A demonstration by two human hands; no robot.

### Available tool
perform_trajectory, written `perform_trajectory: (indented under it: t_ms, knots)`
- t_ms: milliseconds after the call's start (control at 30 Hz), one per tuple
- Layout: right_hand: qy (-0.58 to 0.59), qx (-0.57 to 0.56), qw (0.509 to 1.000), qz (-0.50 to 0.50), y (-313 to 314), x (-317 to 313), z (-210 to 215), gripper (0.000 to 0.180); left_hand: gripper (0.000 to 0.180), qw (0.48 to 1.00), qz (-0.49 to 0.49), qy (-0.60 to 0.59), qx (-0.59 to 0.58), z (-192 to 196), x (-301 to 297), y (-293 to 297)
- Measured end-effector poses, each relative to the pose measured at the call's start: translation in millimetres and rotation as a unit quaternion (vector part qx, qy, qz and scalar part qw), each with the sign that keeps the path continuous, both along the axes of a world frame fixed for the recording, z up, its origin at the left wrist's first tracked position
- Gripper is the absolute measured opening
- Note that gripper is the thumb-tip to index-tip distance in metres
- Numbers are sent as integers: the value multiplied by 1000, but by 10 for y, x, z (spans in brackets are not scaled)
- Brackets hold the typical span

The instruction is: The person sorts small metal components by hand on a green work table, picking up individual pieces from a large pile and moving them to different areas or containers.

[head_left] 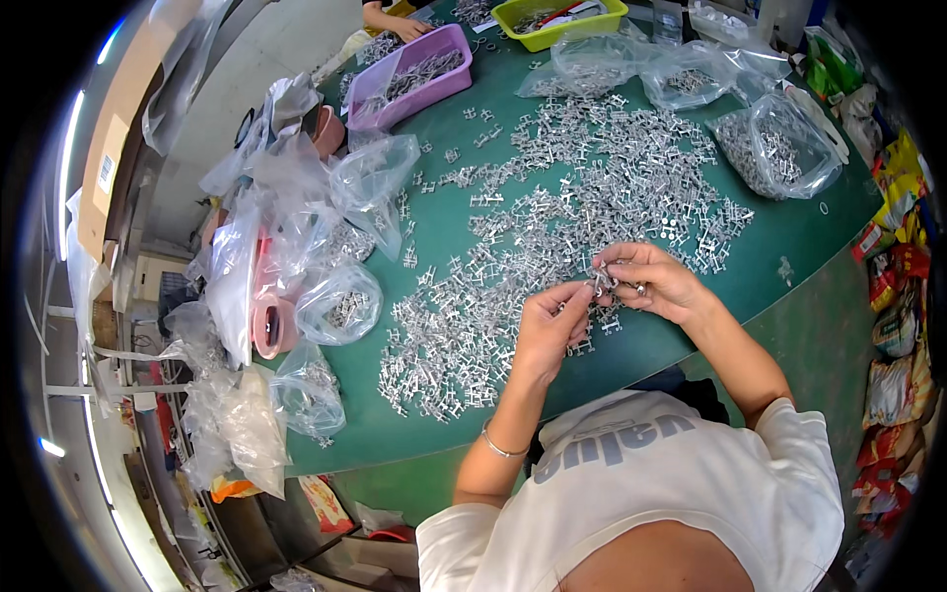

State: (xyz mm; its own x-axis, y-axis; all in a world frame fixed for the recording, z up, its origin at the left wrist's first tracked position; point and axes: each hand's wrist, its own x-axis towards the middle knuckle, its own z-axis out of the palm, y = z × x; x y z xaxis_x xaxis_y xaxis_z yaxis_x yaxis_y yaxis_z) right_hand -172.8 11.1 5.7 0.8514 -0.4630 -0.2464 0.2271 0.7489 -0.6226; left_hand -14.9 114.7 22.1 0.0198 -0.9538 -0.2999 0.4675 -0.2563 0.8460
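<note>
My left hand [550,328] and my right hand [653,281] meet above the green table [799,237], both pinching one small silver metal part [602,283] between their fingertips. Under and around them lies a wide heap of several like metal parts [582,197], spread over the middle of the table. A thin bracelet [501,449] circles my left wrist.
Clear plastic bags [340,301] with parts crowd the left edge, more bags [779,148] at the back right. A purple tray [412,77] and a yellow-green tray [558,20] stand at the far end, where another person's hand [406,27] reaches. Snack packets [893,286] line the right.
</note>
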Motion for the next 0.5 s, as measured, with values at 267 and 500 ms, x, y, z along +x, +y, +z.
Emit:
perform_trajectory:
  t_ms: [267, 500]
  knots:
    - [16, -22, 1000, 6, 11, 11, 21, 12, 12, 869, 221, -406, -177, -27, -258, -13]
    - [-13, -37, 998, 51, -63, -59, 35, 10, 13, 995, 70, 3, -67, -89, -49, -28]
